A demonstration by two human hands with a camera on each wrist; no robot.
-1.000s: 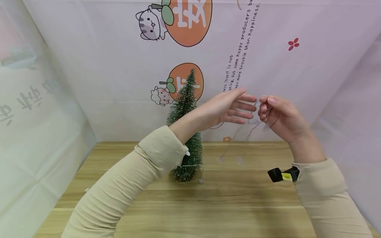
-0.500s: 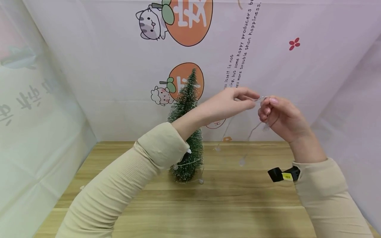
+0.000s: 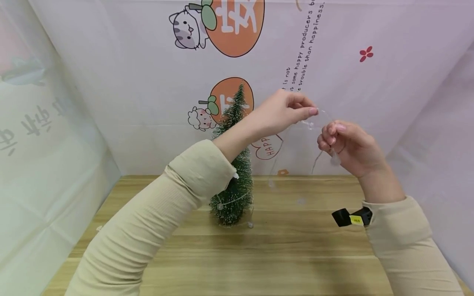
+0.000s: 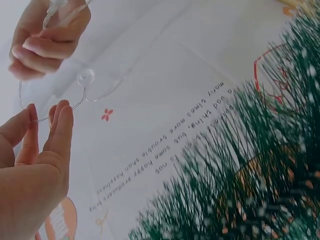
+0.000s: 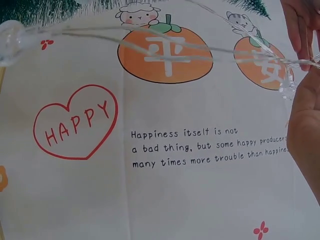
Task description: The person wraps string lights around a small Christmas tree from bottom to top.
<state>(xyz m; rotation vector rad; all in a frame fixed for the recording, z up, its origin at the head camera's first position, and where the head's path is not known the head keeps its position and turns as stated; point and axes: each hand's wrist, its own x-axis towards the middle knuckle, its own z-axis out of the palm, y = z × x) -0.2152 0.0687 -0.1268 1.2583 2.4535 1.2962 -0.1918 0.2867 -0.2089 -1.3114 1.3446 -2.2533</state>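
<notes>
A small green artificial Christmas tree (image 3: 242,181), its tips frosted white, stands upright on the wooden table, partly covered by my left sleeve. A clear string of lights (image 4: 86,77) loops around its lower part and runs up to both hands. My left hand (image 3: 275,113), raised right of the treetop, pinches the thin wire between thumb and fingers. Lower and to the right, my right hand (image 3: 352,146) grips more of the string in curled fingers, with one clear bulb (image 3: 335,159) hanging below them. In the right wrist view another bulb (image 5: 10,42) shows large at the left edge.
White printed cloth (image 3: 400,90) walls in the back and both sides of the wooden table (image 3: 296,255). A bulb (image 3: 250,225) lies beside the tree's foot. Strands with bulbs dangle between the tree and my right hand. A black wrist camera (image 3: 352,216) sits on my right cuff.
My left hand has gone from spread fingers to pinching the wire, then moved up and slightly left, drawing out wire from my right hand. The right hand has barely moved.
</notes>
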